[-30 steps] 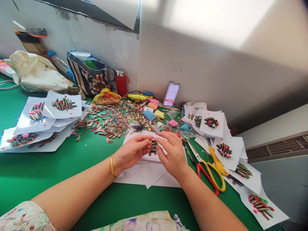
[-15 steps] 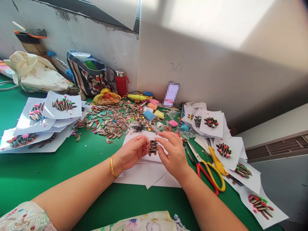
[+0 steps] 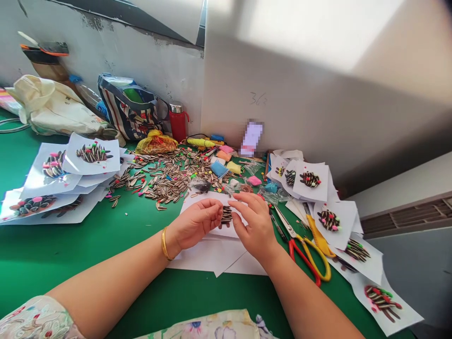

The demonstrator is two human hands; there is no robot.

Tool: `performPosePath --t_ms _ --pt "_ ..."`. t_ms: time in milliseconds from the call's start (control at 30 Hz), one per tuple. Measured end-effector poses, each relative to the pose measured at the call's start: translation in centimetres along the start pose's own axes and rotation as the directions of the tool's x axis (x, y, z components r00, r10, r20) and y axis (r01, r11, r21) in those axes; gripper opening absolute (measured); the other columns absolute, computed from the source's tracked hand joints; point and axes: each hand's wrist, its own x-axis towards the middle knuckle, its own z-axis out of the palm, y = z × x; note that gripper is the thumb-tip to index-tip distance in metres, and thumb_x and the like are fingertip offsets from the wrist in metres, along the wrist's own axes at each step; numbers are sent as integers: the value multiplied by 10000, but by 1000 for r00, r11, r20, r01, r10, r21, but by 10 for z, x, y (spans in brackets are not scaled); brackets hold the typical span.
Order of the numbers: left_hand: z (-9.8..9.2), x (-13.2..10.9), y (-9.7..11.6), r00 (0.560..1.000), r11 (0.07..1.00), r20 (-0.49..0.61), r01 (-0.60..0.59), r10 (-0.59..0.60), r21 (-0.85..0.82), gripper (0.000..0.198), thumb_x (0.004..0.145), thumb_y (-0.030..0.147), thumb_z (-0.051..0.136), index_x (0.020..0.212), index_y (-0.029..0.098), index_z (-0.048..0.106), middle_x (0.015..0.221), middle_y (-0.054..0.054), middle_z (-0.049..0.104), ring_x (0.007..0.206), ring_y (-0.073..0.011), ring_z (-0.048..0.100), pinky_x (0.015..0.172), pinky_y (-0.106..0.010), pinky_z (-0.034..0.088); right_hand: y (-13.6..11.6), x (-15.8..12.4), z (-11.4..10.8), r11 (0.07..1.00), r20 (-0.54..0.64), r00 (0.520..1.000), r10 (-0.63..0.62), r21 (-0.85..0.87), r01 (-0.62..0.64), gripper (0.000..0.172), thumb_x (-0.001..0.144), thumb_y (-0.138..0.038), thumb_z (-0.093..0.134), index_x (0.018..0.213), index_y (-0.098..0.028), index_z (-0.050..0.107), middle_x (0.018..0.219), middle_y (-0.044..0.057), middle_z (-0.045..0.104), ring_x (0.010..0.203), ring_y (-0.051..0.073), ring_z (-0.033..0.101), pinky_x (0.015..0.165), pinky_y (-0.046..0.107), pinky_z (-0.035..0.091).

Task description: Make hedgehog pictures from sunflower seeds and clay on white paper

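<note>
In the middle, a sunflower-seed figure [image 3: 226, 216] with dark feet lies on white paper [image 3: 212, 254]. My left hand [image 3: 199, 221], with a gold bangle at the wrist, is curled beside the figure's left edge. Its thumb and fingertips are pinched together, and whatever they may hold is too small to name. My right hand [image 3: 254, 223] is on the figure's other side, fingers spread and bent, thumb apart. Nothing shows between its fingers. The hands hide parts of the figure and the paper.
Loose striped sunflower seeds [image 3: 169, 176] cover the table beyond my left hand. Bags of coloured clay [image 3: 219, 168] lie further back. Scissors [image 3: 300, 245] rest right of my right hand. Papers with seed figures are stacked at left [image 3: 92, 170] and right [image 3: 312, 188].
My left fingertips have shifted slightly to the right and uncurled a little, still pinched. The right hand and the paper look nearly unchanged.
</note>
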Motion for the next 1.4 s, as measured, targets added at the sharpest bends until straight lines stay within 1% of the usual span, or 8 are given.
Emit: performPosePath --t_ms 167,367,600,767,900,1033,1167,1400 --pt "0 0 0 1000 1000 21 17 -17 -21 234 822 365 729 785 147 651 748 -7 571 707 -85 559 688 -193 476 0 0 0 1000 -2 1000 0 1 0 287 895 -175 539 1145 -278 634 1219 64 637 1160 265 555 990 483 411" --pt "0 0 -1 999 999 15 44 -44 -2 224 769 295 785 902 151 679 832 -28 615 747 -96 582 727 -213 468 0 0 -1 1000 -2 1000 -4 11 4 281 902 -178 536 1148 -270 636 1225 67 633 1161 263 555 997 485 414" --pt "1 -1 -6 996 959 59 -73 59 274 354 856 469 652 725 146 590 676 10 515 633 -96 459 634 -228 386 -3 1 -3 990 -1 999 -54 132 53 232 916 -202 565 1115 -275 662 1195 64 647 1156 246 557 991 467 446" --pt "2 -2 -7 987 831 76 -157 139 533 414 807 528 672 679 151 559 663 14 512 648 -114 447 635 -243 365 -11 0 0 981 -5 998 -64 185 64 113 871 -280 673 981 -281 699 1119 43 683 1137 252 569 988 463 457" --pt "5 -4 -3 985 775 86 -170 148 609 426 801 552 656 673 154 577 666 7 532 662 -128 471 653 -255 386 -12 0 2 974 -11 999 -53 222 54 84 875 -233 658 930 -280 701 1079 35 695 1114 245 582 971 456 464" --pt "6 -2 -1 974 785 18 -193 226 589 459 845 593 567 752 150 644 706 -21 591 685 -141 509 678 -266 416 5 2 1 972 -12 1000 -2 234 5 99 869 -217 654 936 -267 707 1077 49 685 1082 238 587 954 436 465" --pt "-1 5 -1 926 808 -119 -245 359 536 443 850 585 565 774 158 654 713 -20 599 675 -130 512 659 -253 410 30 2 4 962 93 977 191 179 -205 122 871 -202 634 941 -260 715 996 40 703 990 225 612 885 397 474" --pt "-12 14 -2 898 905 -319 -165 302 391 420 800 575 625 795 156 647 738 -19 599 652 -110 510 576 -223 368 43 0 21 955 328 908 261 48 -292 163 835 -131 639 928 -242 714 931 17 730 891 213 626 819 361 437"
